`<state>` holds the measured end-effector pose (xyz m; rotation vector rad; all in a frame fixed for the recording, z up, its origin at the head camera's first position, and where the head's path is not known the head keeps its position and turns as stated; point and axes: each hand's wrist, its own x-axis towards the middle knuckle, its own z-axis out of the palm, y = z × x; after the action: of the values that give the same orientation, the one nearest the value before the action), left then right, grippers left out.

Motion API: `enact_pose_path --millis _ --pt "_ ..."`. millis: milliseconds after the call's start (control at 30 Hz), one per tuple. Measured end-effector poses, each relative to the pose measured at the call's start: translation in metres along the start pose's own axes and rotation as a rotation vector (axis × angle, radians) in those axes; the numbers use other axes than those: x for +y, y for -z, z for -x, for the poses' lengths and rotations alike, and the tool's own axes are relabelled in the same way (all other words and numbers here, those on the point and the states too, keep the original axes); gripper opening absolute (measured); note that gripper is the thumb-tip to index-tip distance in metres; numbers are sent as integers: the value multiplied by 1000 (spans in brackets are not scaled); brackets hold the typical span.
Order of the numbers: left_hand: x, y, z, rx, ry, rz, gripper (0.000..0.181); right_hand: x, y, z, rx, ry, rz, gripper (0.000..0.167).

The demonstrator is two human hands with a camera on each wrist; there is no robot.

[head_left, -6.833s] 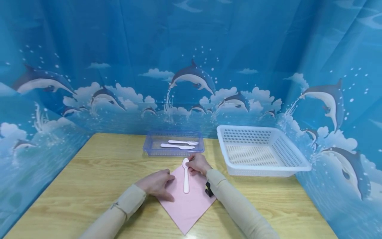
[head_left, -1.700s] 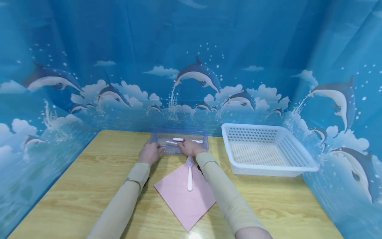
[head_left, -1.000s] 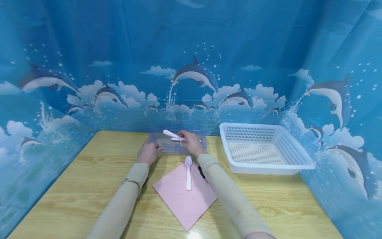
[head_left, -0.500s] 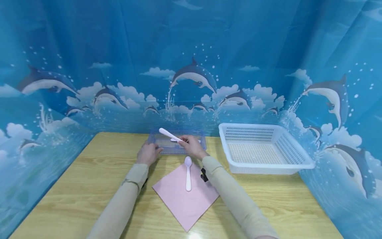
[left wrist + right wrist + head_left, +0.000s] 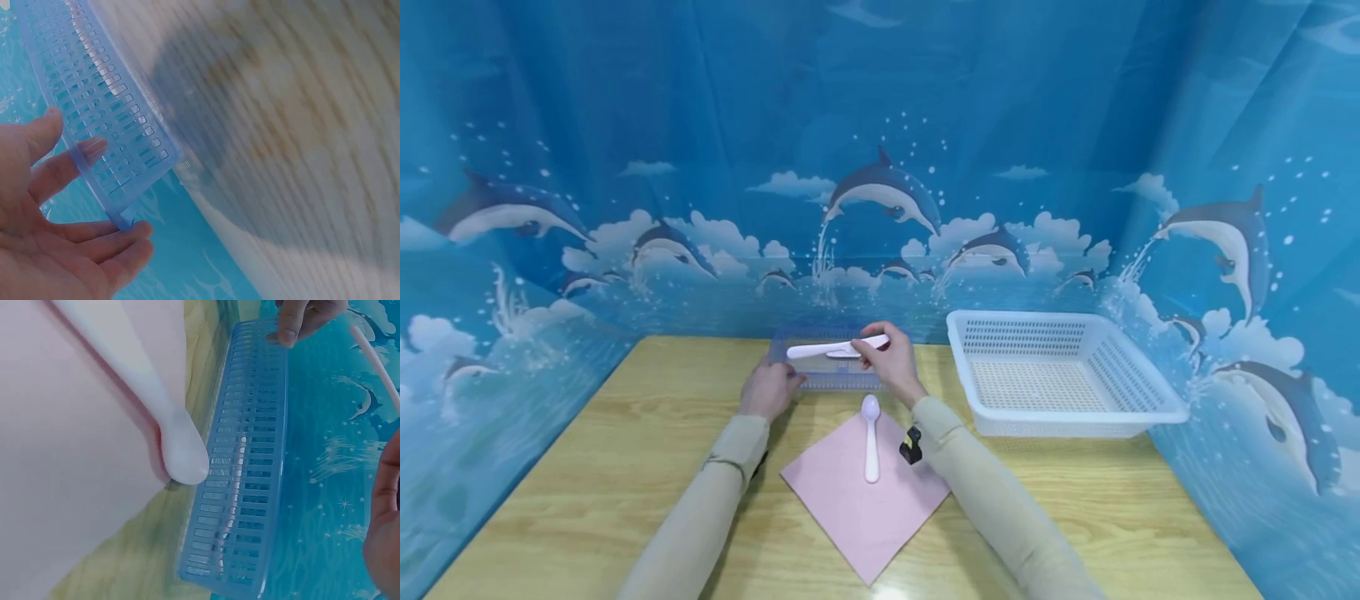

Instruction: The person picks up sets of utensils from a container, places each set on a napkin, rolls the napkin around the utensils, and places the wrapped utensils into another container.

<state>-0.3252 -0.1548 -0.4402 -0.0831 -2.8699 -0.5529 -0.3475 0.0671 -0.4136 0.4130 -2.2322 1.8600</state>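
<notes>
My right hand (image 5: 891, 360) pinches a white table knife (image 5: 820, 349) above a small translucent blue-purple basket (image 5: 842, 382). The knife lies nearly level, its handle to the left. Below it, a white fork (image 5: 841, 355) is still in the basket, partly hidden by the knife and hand. My left hand (image 5: 769, 388) grips the basket's left end; in the left wrist view, thumb and fingers stand on both sides of the basket rim (image 5: 94, 187). A white spoon (image 5: 871, 442) rests, bowl away from me, on a pink square napkin (image 5: 857, 517) turned corner towards me.
A larger white perforated basket (image 5: 1075, 423) stands to the right on the wooden table (image 5: 587, 467). Behind the table hangs a blue curtain (image 5: 737, 125) printed with dolphins. A black device (image 5: 912, 446) hangs under the right wrist over the napkin.
The spoon was laid on the napkin and let go. My left hand moved to the small basket. My right hand took the knife out, lifted it and turned it nearly level.
</notes>
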Motion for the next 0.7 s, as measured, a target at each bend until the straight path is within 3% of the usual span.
enact_pose_path --millis 167,300,467,700 --pt "-5 -1 4 71 -84 -21 26 0 1 5 64 -37 -118 32" --pt "-8 0 7 84 -119 -34 33 1 2 8 80 -61 -122 36" --pt "-12 5 14 55 -93 -20 49 3 4 13 36 -73 -83 40" --pt "-4 15 26 100 -131 9 53 7 11 13 -68 -91 -45 45"
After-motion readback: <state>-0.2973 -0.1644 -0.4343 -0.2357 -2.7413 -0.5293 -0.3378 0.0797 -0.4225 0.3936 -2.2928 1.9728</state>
